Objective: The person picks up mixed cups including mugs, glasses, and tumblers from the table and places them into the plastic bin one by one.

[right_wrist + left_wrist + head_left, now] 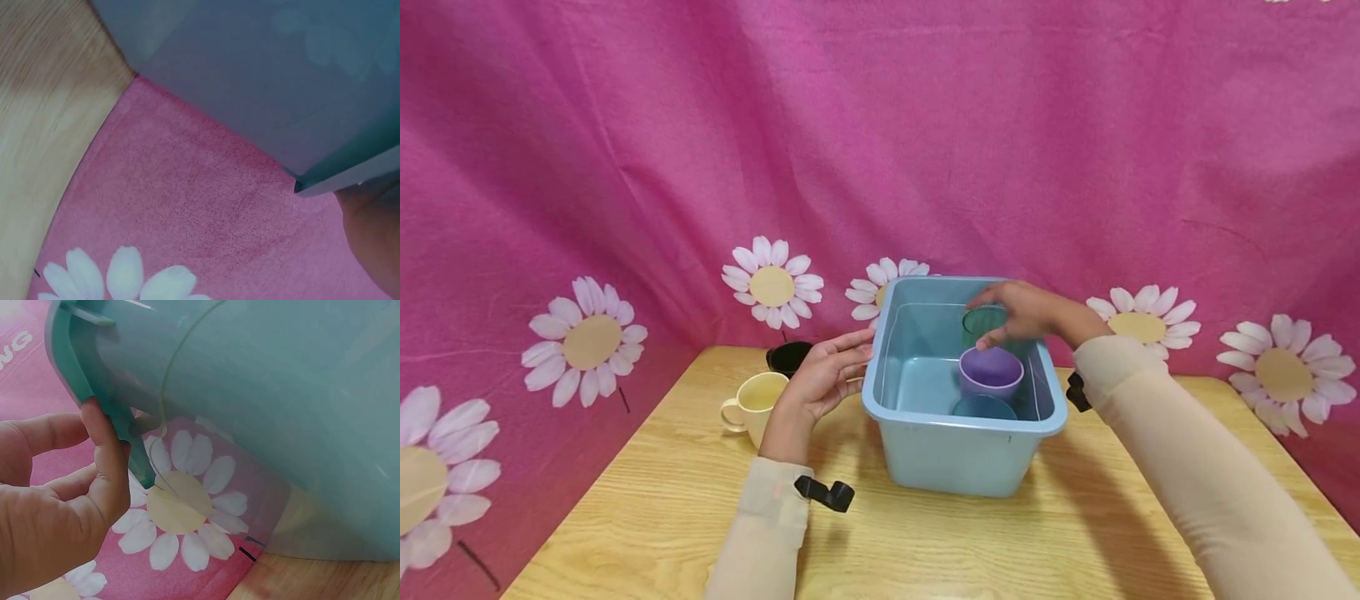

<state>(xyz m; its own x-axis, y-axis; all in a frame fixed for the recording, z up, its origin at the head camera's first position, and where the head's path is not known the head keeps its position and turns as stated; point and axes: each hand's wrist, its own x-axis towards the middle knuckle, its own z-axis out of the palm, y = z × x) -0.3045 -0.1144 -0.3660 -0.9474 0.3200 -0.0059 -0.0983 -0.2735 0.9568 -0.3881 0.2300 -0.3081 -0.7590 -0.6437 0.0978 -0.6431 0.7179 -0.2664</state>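
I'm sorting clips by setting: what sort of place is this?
Probably a makeshift indoor tabletop workspace: a pink daisy-print cloth hangs behind a wooden table, with a blue tub of cups on it.

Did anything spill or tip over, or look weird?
Nope, nothing stands out. The blue bin sits flat on the table, the purple cup inside is upright, and the yellow mug outside is upright too. I see no spills.
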